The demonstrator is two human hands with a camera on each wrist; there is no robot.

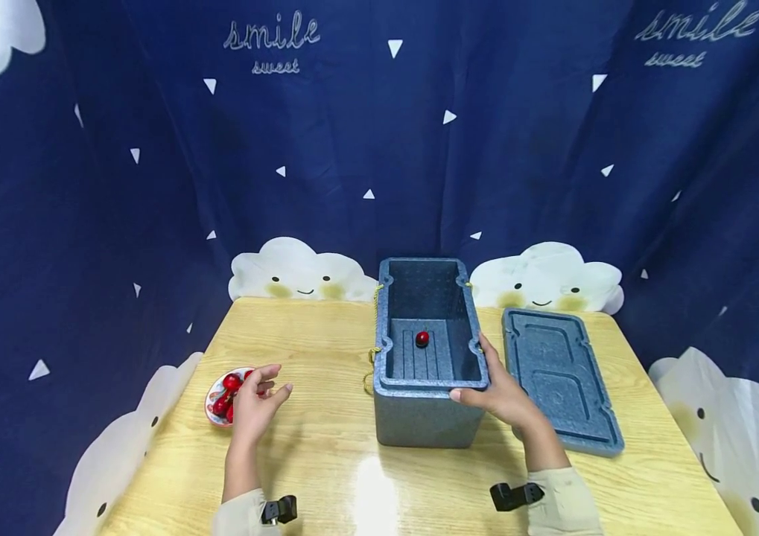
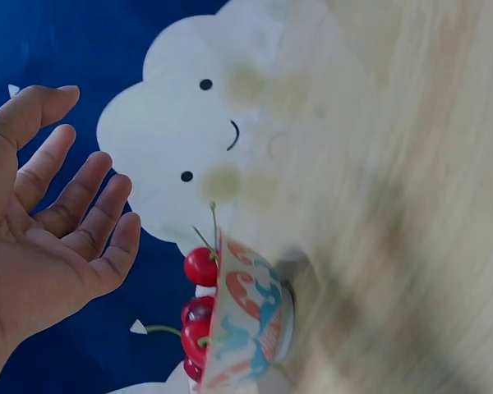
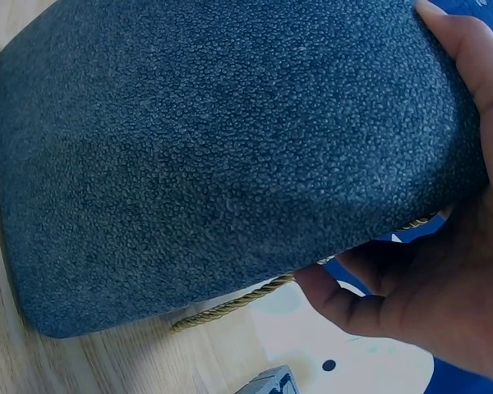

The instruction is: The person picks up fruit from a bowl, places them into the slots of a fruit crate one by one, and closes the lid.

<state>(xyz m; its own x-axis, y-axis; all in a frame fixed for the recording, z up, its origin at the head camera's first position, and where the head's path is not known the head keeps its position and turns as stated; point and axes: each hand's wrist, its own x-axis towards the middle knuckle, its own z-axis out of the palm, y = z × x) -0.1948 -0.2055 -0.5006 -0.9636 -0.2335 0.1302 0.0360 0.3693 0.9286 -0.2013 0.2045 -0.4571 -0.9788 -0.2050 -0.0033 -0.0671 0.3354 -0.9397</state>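
A: Where is the deep, blue-grey rectangular foam box [image 1: 413, 424], and which way does it point?

B: On the pale wooden table [image 1: 312, 331], taking 12 as straight away from the person. It stands upright, mouth up, its long axis running from 12 to 6.

A: What's in it?

B: One round red cherry [image 1: 422, 339], on the grooved floor.

A: And who has hold of it?

B: The right hand [image 1: 496, 391] grips the rim at the corner between 4 and 5 o'clock, thumb on the near end, fingers along the right side. A twisted gold cord [image 3: 238, 304] runs along that side, close to the fingertips.

A: The left hand [image 1: 258, 402]?

B: Holding nothing. Its fingers are loosely bent and spread, pointing roughly to 1 o'clock. It's just beside a small white patterned bowl [image 2: 246, 316], at the bowl's 3 o'clock; the left wrist view shows the two apart.

A: Where's that bowl from the box, and what's inside?

B: Well apart, between 8 and 9 o'clock. It holds several red cherries with green stems [image 2: 199, 267]; I can't count them.

A: Further out?

B: A flat blue-grey lid [image 1: 556, 372] lies at 3 o'clock, its far end leaning slightly towards 11. Dark blue cloth [image 1: 325, 126] with smiling clouds hangs at 12.
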